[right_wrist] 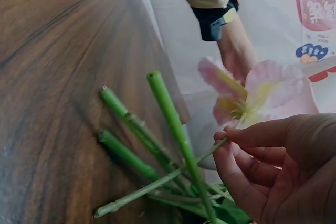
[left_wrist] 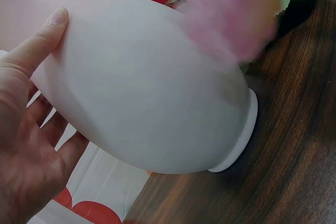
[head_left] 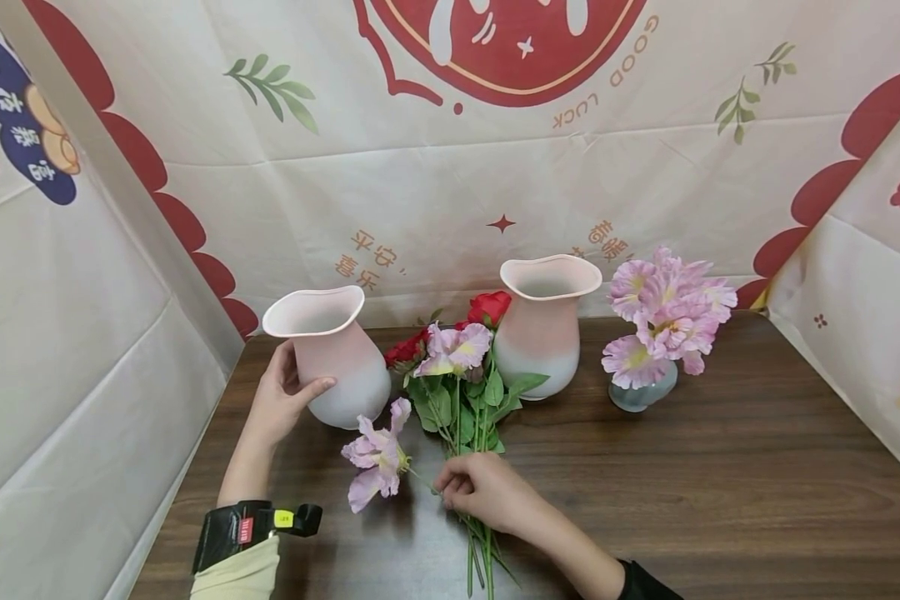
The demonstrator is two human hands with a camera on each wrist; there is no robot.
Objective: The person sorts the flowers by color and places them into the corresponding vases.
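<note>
My left hand (head_left: 276, 402) grips a pink-and-white vase (head_left: 348, 367) by its left side. In the left wrist view the thumb lies across the vase's front while the other fingers pass behind it. My right hand (head_left: 491, 492) pinches the thin stem of a pale purple artificial flower (head_left: 378, 458) between thumb and fingertips. That bloom points left, in front of the gripped vase. Under and beyond the right hand lies a bunch of green stems (right_wrist: 173, 119), topped by red roses (head_left: 489, 308) and another purple flower (head_left: 456, 348).
A second pink-and-white vase (head_left: 551, 333) stands behind the bunch. Farther right, a small blue-grey vase (head_left: 643, 392) holds several pink-purple blooms (head_left: 671, 312). Printed white cloth (head_left: 435, 200) walls the back and sides of the dark wooden table (head_left: 720, 483).
</note>
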